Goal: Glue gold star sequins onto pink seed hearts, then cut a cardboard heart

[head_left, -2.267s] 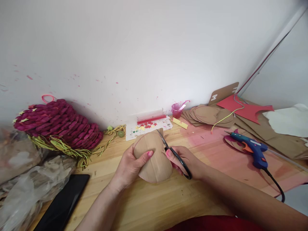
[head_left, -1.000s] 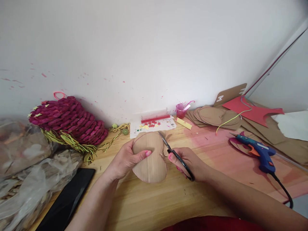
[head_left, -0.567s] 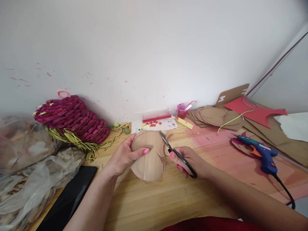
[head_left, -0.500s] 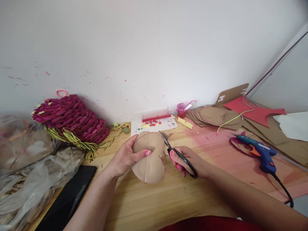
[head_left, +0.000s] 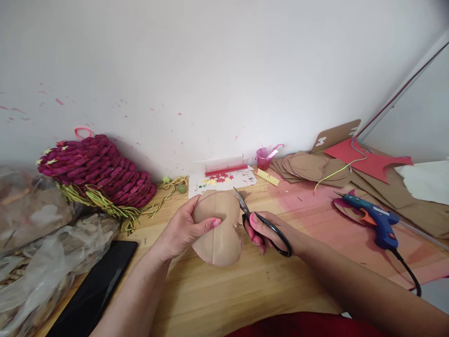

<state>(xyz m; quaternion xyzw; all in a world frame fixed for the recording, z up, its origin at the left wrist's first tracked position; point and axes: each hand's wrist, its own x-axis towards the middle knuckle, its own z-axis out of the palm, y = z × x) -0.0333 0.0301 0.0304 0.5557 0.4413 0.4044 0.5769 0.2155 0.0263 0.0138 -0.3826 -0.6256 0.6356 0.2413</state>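
My left hand (head_left: 191, 228) grips a heart-shaped piece of brown cardboard (head_left: 224, 234) by its left side, the thumb flat on top and the other fingers hidden beneath. Its lobes face right and a drawn line runs near its upper edge. In my right hand (head_left: 270, 231) is a pair of scissors (head_left: 243, 202) with black handles, thumb and fingers through the loops. The blades point up and to the left along the upper right edge of the cardboard. Whether they are biting into it I cannot tell. A small cut scrap hangs by the notch.
Behind the hands lies a white sheet (head_left: 194, 186) with star-shaped confetti (head_left: 222, 178). A pink cup (head_left: 264, 159) and cardboard hearts (head_left: 305, 167) stand by the wall. A blue glue gun (head_left: 382, 220) lies right; a magenta layered craft (head_left: 101, 168), plastic bags (head_left: 52, 271) and a black flat object (head_left: 94, 290) are left.
The scissors have shifted slightly right and their blades look a little farther from the cardboard's edge. The left hand keeps the same hold. The whole view has shifted slightly.
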